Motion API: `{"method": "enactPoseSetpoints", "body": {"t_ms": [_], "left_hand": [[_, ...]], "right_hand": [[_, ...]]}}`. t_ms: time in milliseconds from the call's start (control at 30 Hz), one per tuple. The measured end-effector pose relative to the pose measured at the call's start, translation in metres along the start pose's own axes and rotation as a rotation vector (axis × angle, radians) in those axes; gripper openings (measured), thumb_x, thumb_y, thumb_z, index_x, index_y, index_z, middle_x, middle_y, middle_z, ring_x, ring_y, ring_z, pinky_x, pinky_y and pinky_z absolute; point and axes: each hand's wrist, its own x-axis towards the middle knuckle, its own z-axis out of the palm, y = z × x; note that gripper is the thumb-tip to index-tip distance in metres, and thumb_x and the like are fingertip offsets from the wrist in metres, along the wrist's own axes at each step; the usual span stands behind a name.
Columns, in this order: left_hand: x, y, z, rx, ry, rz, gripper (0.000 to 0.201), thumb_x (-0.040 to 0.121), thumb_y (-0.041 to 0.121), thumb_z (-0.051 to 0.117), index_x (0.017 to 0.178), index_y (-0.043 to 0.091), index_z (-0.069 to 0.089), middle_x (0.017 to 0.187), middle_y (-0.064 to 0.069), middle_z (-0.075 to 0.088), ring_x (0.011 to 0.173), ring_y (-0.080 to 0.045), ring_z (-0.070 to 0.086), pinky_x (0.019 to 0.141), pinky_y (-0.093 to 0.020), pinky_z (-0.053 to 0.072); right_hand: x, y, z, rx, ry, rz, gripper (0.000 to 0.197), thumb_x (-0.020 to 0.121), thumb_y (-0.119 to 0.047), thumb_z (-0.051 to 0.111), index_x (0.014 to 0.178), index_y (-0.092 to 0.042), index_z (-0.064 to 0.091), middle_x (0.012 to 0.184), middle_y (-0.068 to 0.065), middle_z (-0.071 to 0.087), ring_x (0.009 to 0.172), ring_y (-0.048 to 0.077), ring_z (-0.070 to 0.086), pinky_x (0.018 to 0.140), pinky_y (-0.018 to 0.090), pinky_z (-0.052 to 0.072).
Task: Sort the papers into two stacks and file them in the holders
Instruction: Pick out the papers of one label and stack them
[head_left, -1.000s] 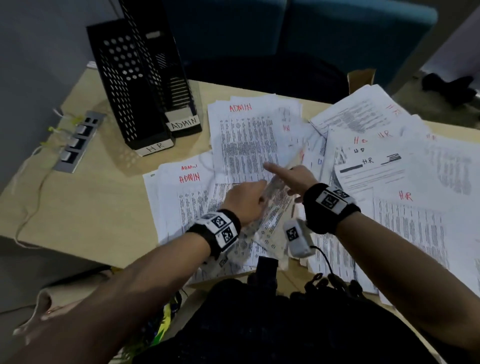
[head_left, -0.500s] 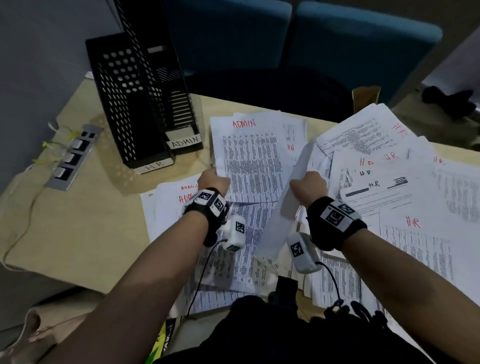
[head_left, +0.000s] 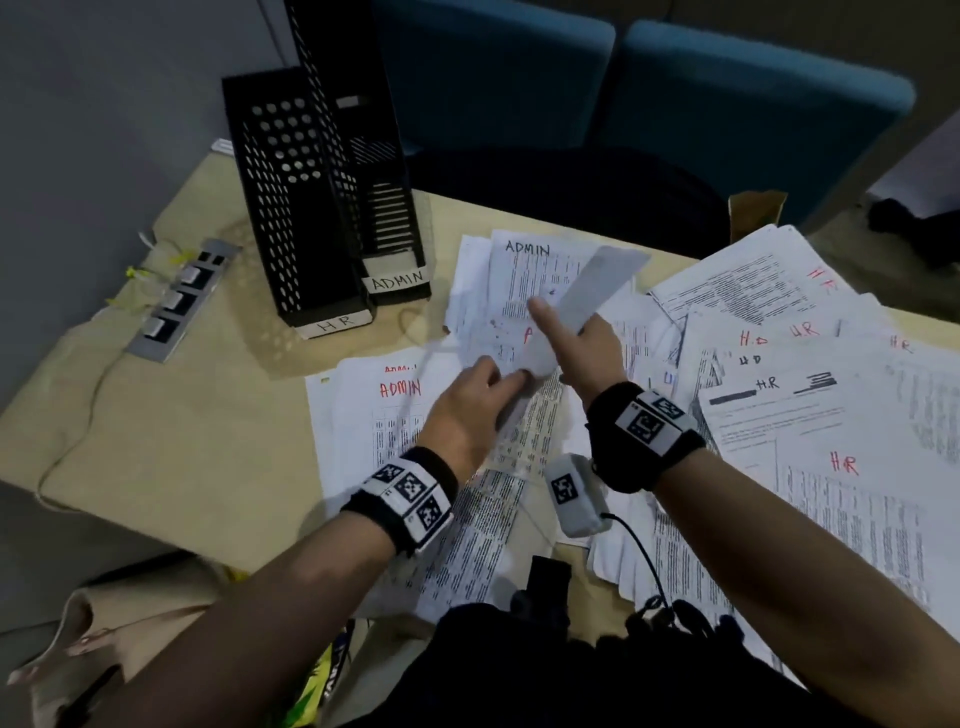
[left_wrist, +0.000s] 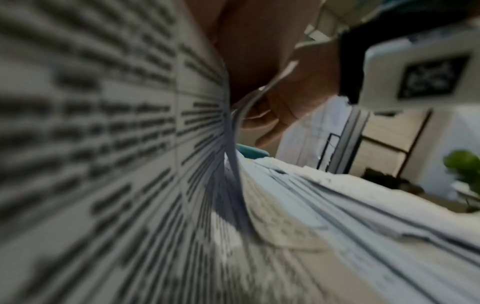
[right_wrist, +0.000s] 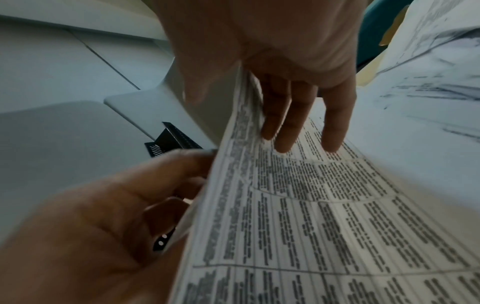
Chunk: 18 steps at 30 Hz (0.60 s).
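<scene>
A printed sheet (head_left: 589, 288) stands lifted on edge over the middle of the paper spread, blank back toward me. My left hand (head_left: 511, 382) pinches its lower edge. My right hand (head_left: 561, 332) holds it higher up, index finger stretched out. In the right wrist view the sheet (right_wrist: 324, 205) runs between the right thumb and fingers (right_wrist: 283, 123), with the left hand (right_wrist: 130, 205) at its edge. Papers marked ADMIN (head_left: 374, 415) lie left and behind; papers marked HR (head_left: 831, 457) lie right. Two black mesh holders, HR (head_left: 291, 208) and ADMIN (head_left: 387, 228), stand at back left.
A grey socket strip (head_left: 176, 301) with a thin cable lies on the tan table (head_left: 182, 415) at the left. Blue chairs (head_left: 727, 104) stand behind the table. A brown cardboard piece (head_left: 756, 208) sticks up at the far edge. A tan bag (head_left: 104, 649) sits below the table's near edge.
My left hand left the ADMIN pile and took hold of the sheet that the right hand held upright. The sheet has shifted toward the back ADMIN pile.
</scene>
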Motion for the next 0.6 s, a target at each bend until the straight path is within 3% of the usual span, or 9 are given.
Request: {"method": "enactPoseSetpoints", "body": {"t_ms": [67,133,167,200,267,333,433,533,600], "left_hand": [[-0.004,0.004,0.000,-0.099,0.023,0.036,0.024,0.096,0.024,0.053,0.115,0.010,0.060,0.098,-0.016,0.055,0.080,-0.028,0.055,0.067,-0.044,0.051],[-0.009,0.002,0.000,-0.068,0.012,0.060,0.040,0.094,0.021,0.057,0.132,0.014,0.053,0.113,-0.014,0.055,0.095,-0.027,0.058,0.080,-0.039,0.054],[-0.011,-0.004,0.000,-0.062,-0.058,-0.033,0.054,0.091,0.017,0.061,0.141,0.016,0.043,0.126,-0.012,0.052,0.107,-0.025,0.056,0.091,-0.034,0.049],[-0.013,-0.011,-0.002,-0.073,-0.144,-0.163,0.065,0.088,0.015,0.066,0.145,0.018,0.035,0.132,-0.010,0.050,0.112,-0.024,0.056,0.093,-0.033,0.048],[-0.018,-0.030,-0.004,-0.072,-0.280,-0.354,0.067,0.084,0.009,0.068,0.141,0.014,0.035,0.119,-0.010,0.059,0.097,-0.024,0.062,0.079,-0.032,0.052],[-0.023,-0.050,-0.001,-0.052,-0.326,-0.460,0.043,0.086,0.001,0.061,0.127,0.006,0.049,0.094,-0.006,0.062,0.083,-0.023,0.061,0.066,-0.027,0.048],[-0.026,-0.069,-0.004,-0.152,-0.226,-0.598,0.008,0.087,0.002,0.058,0.094,0.003,0.062,0.081,-0.005,0.060,0.078,-0.024,0.058,0.061,-0.024,0.043],[-0.013,-0.072,-0.005,-0.267,-0.082,-0.705,0.012,0.086,0.008,0.062,0.094,0.000,0.063,0.087,-0.012,0.063,0.076,-0.023,0.057,0.058,-0.023,0.041],[-0.001,-0.062,-0.003,-0.347,-0.070,-0.692,0.009,0.088,0.011,0.060,0.085,0.003,0.062,0.077,-0.009,0.060,0.072,-0.024,0.055,0.051,-0.023,0.037]], "right_hand": [[0.000,0.002,0.000,-0.047,0.048,0.036,0.044,0.081,-0.033,0.059,0.103,0.004,0.063,0.089,0.013,0.065,0.082,0.031,0.066,0.058,0.028,0.049],[0.001,0.003,-0.005,-0.132,0.100,0.114,0.031,0.087,-0.008,0.049,0.111,0.008,0.060,0.093,0.013,0.058,0.087,0.032,0.062,0.060,0.026,0.044],[0.002,0.002,-0.010,-0.181,0.114,0.134,0.030,0.089,-0.003,0.046,0.112,0.009,0.058,0.095,0.013,0.056,0.089,0.031,0.060,0.064,0.027,0.042],[0.004,0.002,-0.016,-0.230,0.126,0.135,0.029,0.090,-0.002,0.043,0.113,0.009,0.056,0.098,0.015,0.056,0.089,0.031,0.057,0.067,0.027,0.040],[0.005,-0.003,-0.030,-0.326,0.151,0.115,0.029,0.091,-0.002,0.041,0.115,0.010,0.054,0.103,0.017,0.054,0.090,0.027,0.051,0.069,0.028,0.035],[0.007,-0.010,-0.043,-0.412,0.152,0.086,0.029,0.091,-0.003,0.042,0.115,0.011,0.053,0.099,0.015,0.050,0.094,0.027,0.052,0.064,0.027,0.034],[0.008,-0.022,-0.055,-0.508,0.105,0.037,0.024,0.091,-0.004,0.044,0.105,0.009,0.057,0.092,0.016,0.050,0.084,0.031,0.054,0.049,0.027,0.031],[0.004,-0.032,-0.050,-0.641,-0.038,0.017,0.009,0.091,-0.005,0.045,0.091,0.001,0.051,0.081,0.013,0.054,0.066,0.027,0.051,0.046,0.026,0.035],[0.001,-0.032,-0.037,-0.655,-0.121,0.030,0.007,0.092,-0.004,0.043,0.091,0.001,0.048,0.075,0.010,0.052,0.058,0.022,0.053,0.054,0.031,0.048]]}}
